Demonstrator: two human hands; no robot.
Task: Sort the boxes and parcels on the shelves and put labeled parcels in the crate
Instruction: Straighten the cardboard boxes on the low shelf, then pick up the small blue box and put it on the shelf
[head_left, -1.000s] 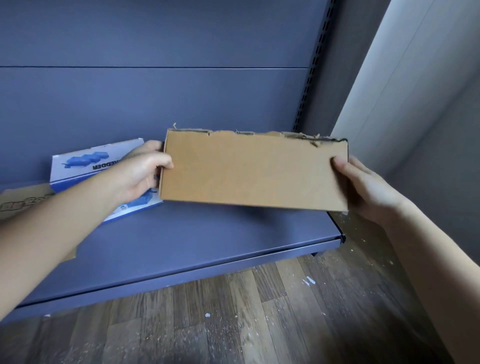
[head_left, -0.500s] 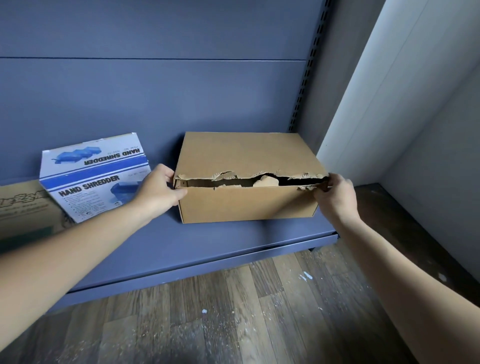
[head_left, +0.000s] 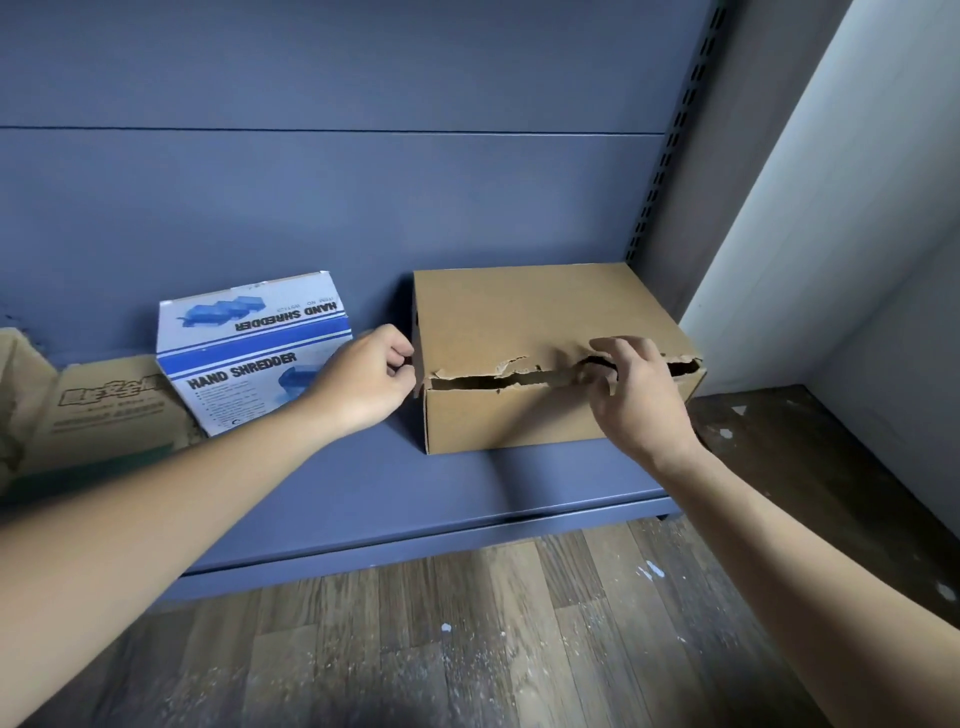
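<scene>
- Head view: a brown box (head_left: 540, 322) was seen standing on the blue shelf (head_left: 363, 483), right of centre in the frame. Its back was set close to the back panel (head_left: 363, 208) and its right end near the slotted upright (head_left: 670, 156).
- A ragged tear was seen along the box's front top edge, with a dark gap left beneath the torn lid.
- The right hand (head_left: 636, 400) was placed at the right part of the tear. The torn lid edge was pinched between fingers laid on top and the thumb set at the gap.
- The left hand (head_left: 363, 387) was held at the box's upper left front corner, with its fingers curled in tight. The corner appeared to be touched by the fingertips, but whether the cardboard was gripped could not be told.
- A blue-and-white shredder box (head_left: 249, 353), marked "HAND SHREDDER", was seen on the shelf left of centre, apart from the box. Its lower right corner was hidden by the left hand.
- A printed brown carton (head_left: 104, 410) was seen at the left edge of the frame, just beside the shredder box.
- A wood-patterned floor (head_left: 467, 639), flecked with white, was seen across the lower frame, and a pale wall (head_left: 841, 182) at the upper right.
</scene>
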